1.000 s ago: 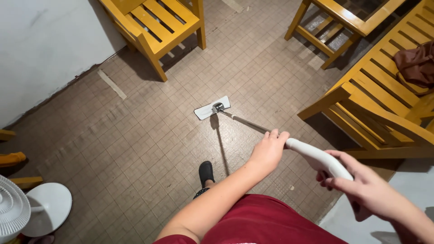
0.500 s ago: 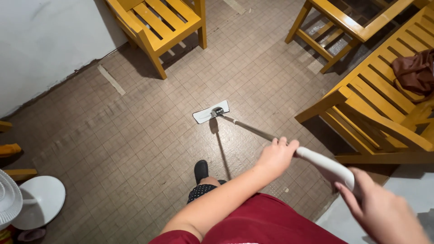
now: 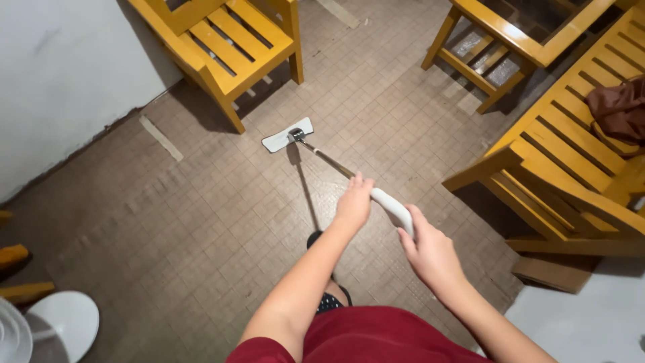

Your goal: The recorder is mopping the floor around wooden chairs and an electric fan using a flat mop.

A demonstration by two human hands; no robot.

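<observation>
White fan (image 3: 40, 333) cut off bottom-left

Your flat mop (image 3: 336, 168) has a white rectangular head lying flat on the tiled floor, well ahead of your fingers (image 3: 356, 185). Its thin metal pole slants back from a pivot on the head into a white curved grip, which runs between both your sets of fingers.

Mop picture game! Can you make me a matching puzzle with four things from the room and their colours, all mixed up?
Things:
1. mop head
2. chair
3. cloth on the bench
4. shorts

Colours:
A. red
B. white
C. brown
D. yellow

Pairs: 1-B, 2-D, 3-C, 4-A
</observation>
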